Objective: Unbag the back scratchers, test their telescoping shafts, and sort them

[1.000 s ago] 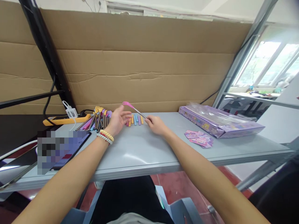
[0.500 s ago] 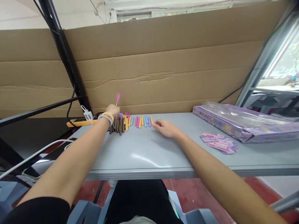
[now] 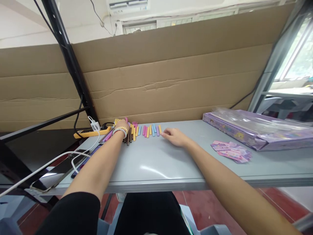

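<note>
My left hand (image 3: 121, 125) is low over a bunch of back scratchers with dark brown rods (image 3: 127, 139), its fingers curled and partly hidden. A pink claw head (image 3: 126, 119) shows just beyond those fingers, apparently that of the back scratcher in them. Yellow claw heads (image 3: 117, 121) lie at the hand's left. Pink, yellow, blue and purple handles (image 3: 147, 131) lie in a row to the right. At the row's right end, beside a yellow handle (image 3: 159, 128), rests my right hand (image 3: 173, 136), its fingers curled and thumb near them; any object within is hidden.
A purple box (image 3: 234, 130) with clear plastic stands at the right of the grey table (image 3: 151, 166), near pink and purple cards (image 3: 231, 151). Phones (image 3: 58, 171), a white cable (image 3: 36, 173) and a yellow power strip (image 3: 91, 132) lie left. Cardboard (image 3: 171, 71) backs the table.
My left hand has come down and slightly right, bringing the upright pink back scratcher down to the bunch. My right hand has stayed by the row's end. The view has tilted up a little.
</note>
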{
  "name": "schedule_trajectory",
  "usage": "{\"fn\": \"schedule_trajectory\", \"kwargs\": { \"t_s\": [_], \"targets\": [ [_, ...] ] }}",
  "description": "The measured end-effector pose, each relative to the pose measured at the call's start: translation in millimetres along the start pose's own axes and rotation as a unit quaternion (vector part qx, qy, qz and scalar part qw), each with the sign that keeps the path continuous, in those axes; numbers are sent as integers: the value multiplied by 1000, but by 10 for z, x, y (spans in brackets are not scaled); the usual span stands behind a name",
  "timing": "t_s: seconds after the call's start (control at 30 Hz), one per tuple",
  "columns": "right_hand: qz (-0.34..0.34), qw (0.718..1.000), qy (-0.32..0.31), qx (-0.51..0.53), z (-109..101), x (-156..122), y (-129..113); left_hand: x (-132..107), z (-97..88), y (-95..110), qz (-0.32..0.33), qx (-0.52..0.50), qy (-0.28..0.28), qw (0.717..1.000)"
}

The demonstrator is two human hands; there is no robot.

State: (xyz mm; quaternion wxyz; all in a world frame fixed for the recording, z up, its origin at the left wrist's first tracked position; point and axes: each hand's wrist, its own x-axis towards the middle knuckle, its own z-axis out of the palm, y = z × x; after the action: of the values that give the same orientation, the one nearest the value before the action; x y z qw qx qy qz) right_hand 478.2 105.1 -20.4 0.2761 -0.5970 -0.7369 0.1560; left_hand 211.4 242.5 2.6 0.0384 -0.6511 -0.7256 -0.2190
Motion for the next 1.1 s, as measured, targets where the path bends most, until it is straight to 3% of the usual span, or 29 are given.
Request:
{"fn": "schedule_trajectory", "kwargs": {
  "t_s": [0.13, 0.27, 0.43, 0.57, 0.9, 1.1],
  "targets": [
    [9, 1000, 12, -9, 12, 37, 41, -149, -62, 54, -5, 10, -7, 1000],
    [27, 999, 37, -24, -1, 69, 93, -337, -130, 258, 14, -6, 8, 1000],
    [40, 997, 58, -36, -27, 79, 157, -662, -33, 530, 123, -46, 5, 991],
    [51, 997, 52, -40, -46, 77, 195, -860, 89, 575, 228, -48, -44, 972],
    [44, 998, 34, -36, -53, 53, 161, -832, 76, 530, 349, -108, -63, 929],
    [45, 998, 28, -31, -53, 57, 164, -858, 68, 545, 361, -113, -52, 924]
  ]
}}
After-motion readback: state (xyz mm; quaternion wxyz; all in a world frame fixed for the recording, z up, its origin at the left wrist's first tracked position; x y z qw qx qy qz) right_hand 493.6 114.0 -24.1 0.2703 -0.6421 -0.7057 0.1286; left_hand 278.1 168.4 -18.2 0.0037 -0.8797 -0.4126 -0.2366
